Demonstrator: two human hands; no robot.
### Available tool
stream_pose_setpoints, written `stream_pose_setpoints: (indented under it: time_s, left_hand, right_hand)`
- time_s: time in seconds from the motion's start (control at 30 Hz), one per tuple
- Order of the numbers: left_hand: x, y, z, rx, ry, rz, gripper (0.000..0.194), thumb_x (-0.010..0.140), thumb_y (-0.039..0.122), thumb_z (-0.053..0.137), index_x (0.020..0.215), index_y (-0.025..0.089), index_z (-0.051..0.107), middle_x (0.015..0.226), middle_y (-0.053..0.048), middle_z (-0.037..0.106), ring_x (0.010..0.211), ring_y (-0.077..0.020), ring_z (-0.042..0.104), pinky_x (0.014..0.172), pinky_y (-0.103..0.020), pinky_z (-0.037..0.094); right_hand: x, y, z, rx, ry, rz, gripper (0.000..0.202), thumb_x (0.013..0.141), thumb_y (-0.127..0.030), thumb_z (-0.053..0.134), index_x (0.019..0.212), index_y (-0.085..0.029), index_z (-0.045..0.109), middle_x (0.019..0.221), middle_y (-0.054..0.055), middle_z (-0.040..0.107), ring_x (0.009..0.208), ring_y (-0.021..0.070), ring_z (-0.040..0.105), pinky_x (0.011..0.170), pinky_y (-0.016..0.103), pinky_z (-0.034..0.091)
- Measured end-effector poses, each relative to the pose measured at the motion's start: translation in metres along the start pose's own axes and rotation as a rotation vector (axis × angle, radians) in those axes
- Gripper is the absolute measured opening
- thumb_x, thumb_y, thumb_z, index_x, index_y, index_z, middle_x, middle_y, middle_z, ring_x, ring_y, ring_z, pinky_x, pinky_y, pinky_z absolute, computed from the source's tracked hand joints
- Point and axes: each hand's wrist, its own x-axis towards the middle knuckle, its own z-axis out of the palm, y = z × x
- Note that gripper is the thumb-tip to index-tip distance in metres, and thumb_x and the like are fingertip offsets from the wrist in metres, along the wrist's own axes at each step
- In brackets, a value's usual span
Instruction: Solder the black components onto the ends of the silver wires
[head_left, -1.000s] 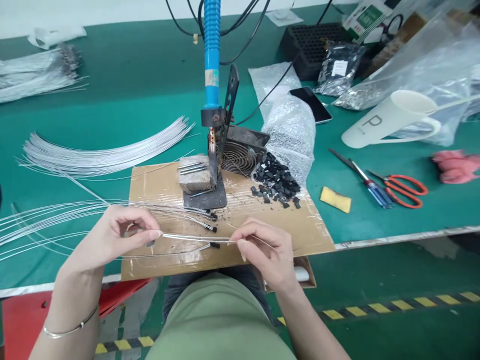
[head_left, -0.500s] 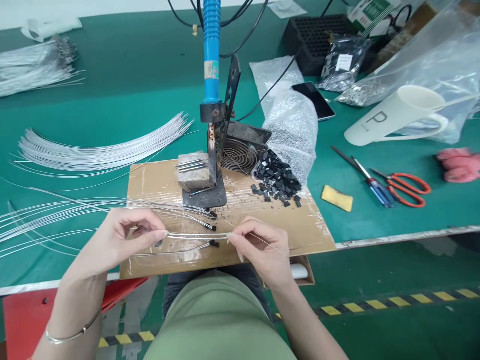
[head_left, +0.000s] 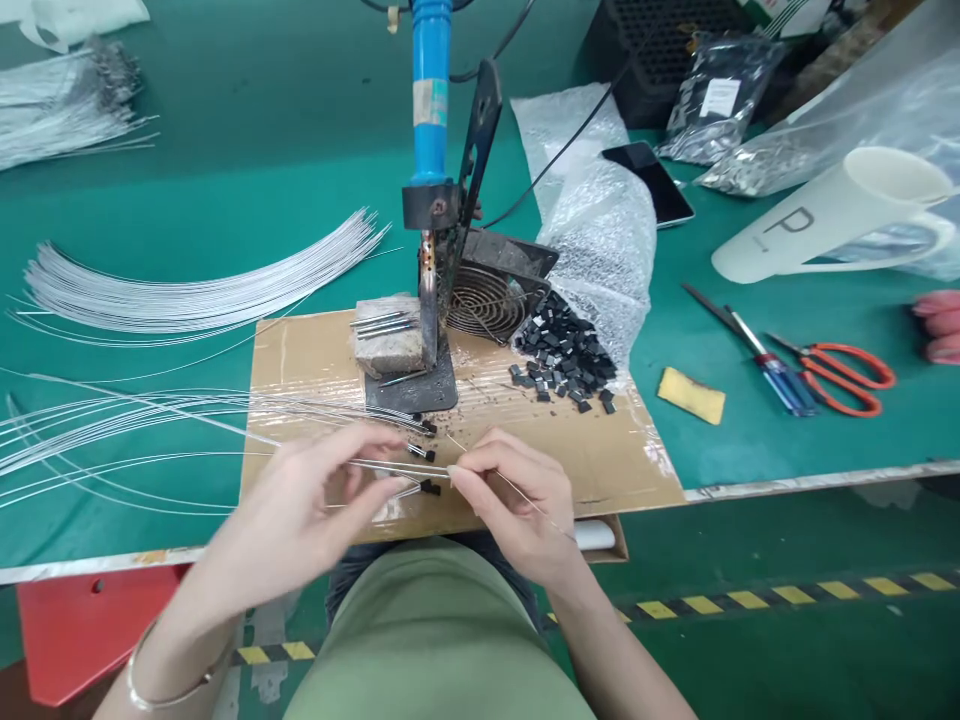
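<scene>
My right hand [head_left: 525, 500] pinches the ends of thin white wires [head_left: 420, 468] between thumb and forefinger. A fine strand, perhaps solder wire [head_left: 514, 488], crosses the same fingers. Around the other stretch of these wires is my left hand [head_left: 322, 500], slightly blurred, its thumb and forefinger apart. Several wires with small black connectors [head_left: 429, 487] on their ends lie on the cardboard [head_left: 600, 470] just behind and beneath the hands. Beyond them a blue-handled soldering iron [head_left: 430, 130] stands tip-down in a stand, next to a block [head_left: 390, 335] carrying short metal rods.
A pile of black connectors [head_left: 566, 350] spills from a bubble-wrap bag [head_left: 607, 250]. A wire bundle [head_left: 187, 300] lies left. On the right are a yellow sponge [head_left: 691, 396], a screwdriver [head_left: 780, 375], orange-handled scissors [head_left: 847, 378], a white mug [head_left: 817, 225] and a phone [head_left: 652, 185].
My left hand has slid right along the wires toward my right hand, and its pinch has opened. My right hand keeps its pinch. The camera view has shifted slightly.
</scene>
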Motion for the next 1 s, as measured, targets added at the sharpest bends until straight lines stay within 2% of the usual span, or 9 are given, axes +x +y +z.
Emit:
stream_pose_setpoints:
  time_s: [0.07,0.23,0.37,0.5,0.6,0.67,0.8,0.9,1.0]
  left_hand:
    - [0.002,0.009,0.018,0.011,0.014,0.032,0.023,0.104,0.036,0.06,0.123,0.028,0.07,0.097,0.0,0.076,0.075,-0.0144,0.062,0.068,-0.025,0.048]
    - [0.016,0.008,0.046,-0.141,0.029,-0.041,0.02,0.105,0.032,0.055,0.096,0.021,0.07,0.086,-0.002,0.073,0.077,-0.016,0.063,0.068,-0.026,0.046]
    - [0.027,0.005,0.048,-0.365,0.003,-0.147,0.02,0.101,0.033,0.061,0.089,0.018,0.067,0.076,0.0,0.064,0.067,-0.0128,0.054,0.059,-0.023,0.042]
    - [0.035,0.008,0.042,-0.469,0.054,-0.186,0.017,0.096,0.029,0.067,0.085,0.017,0.068,0.072,0.001,0.062,0.064,-0.01,0.051,0.058,-0.019,0.04]
    - [0.038,0.009,0.039,-0.498,0.067,-0.198,0.015,0.093,0.028,0.069,0.083,0.017,0.069,0.07,0.002,0.062,0.061,-0.0087,0.05,0.055,-0.018,0.037]
    - [0.04,0.009,0.038,-0.5,0.076,-0.207,0.014,0.092,0.027,0.07,0.082,0.017,0.069,0.067,0.002,0.06,0.059,-0.0081,0.047,0.052,-0.017,0.035]
    - [0.04,0.006,0.038,-0.51,0.102,-0.207,0.014,0.093,0.026,0.071,0.082,0.018,0.07,0.068,0.002,0.06,0.059,-0.008,0.046,0.052,-0.018,0.034]
    - [0.038,0.003,0.039,-0.526,0.108,-0.203,0.016,0.095,0.029,0.07,0.084,0.018,0.071,0.071,0.001,0.063,0.061,-0.009,0.049,0.054,-0.019,0.036]
    - [0.036,0.0,0.039,-0.515,0.104,-0.204,0.018,0.096,0.033,0.07,0.085,0.019,0.071,0.072,0.001,0.064,0.062,-0.0099,0.048,0.054,-0.022,0.034]
  right_hand:
    - [0.001,0.001,0.001,-0.021,-0.004,-0.014,0.016,0.098,-0.013,0.069,0.084,-0.02,0.068,0.075,-0.002,0.059,0.068,0.012,0.054,0.062,0.026,0.041]
    - [0.002,0.006,0.001,-0.014,0.008,-0.015,0.016,0.098,-0.012,0.068,0.084,-0.02,0.069,0.074,-0.003,0.059,0.069,0.0119,0.053,0.063,0.026,0.042]
    - [0.003,0.01,0.003,0.044,0.07,0.076,0.017,0.099,-0.016,0.07,0.082,-0.02,0.072,0.071,-0.003,0.06,0.066,0.0111,0.055,0.061,0.025,0.042]
    - [0.005,0.013,0.002,0.321,0.26,0.285,0.024,0.102,-0.03,0.068,0.082,-0.022,0.079,0.071,-0.003,0.06,0.055,0.0091,0.056,0.051,0.023,0.045]
    - [0.008,0.013,-0.001,0.621,0.266,0.378,0.049,0.107,-0.054,0.051,0.094,-0.021,0.085,0.078,0.003,0.068,0.059,0.0141,0.064,0.048,0.026,0.054]
    - [0.01,0.013,-0.001,0.714,0.235,0.427,0.06,0.108,-0.06,0.042,0.097,-0.02,0.086,0.076,0.006,0.07,0.06,0.0159,0.066,0.048,0.027,0.057]
    - [0.01,0.01,0.004,0.559,0.253,0.439,0.046,0.109,-0.045,0.053,0.088,-0.022,0.086,0.07,0.002,0.065,0.055,0.0105,0.06,0.047,0.02,0.053]
    - [0.011,0.008,0.008,0.376,0.211,0.379,0.026,0.105,-0.031,0.064,0.093,-0.025,0.087,0.074,0.0,0.064,0.055,0.0074,0.059,0.051,0.019,0.051]
    - [0.013,0.005,0.01,0.346,0.155,0.356,0.02,0.102,-0.026,0.068,0.099,-0.029,0.088,0.078,-0.001,0.067,0.053,0.0061,0.061,0.052,0.019,0.052]
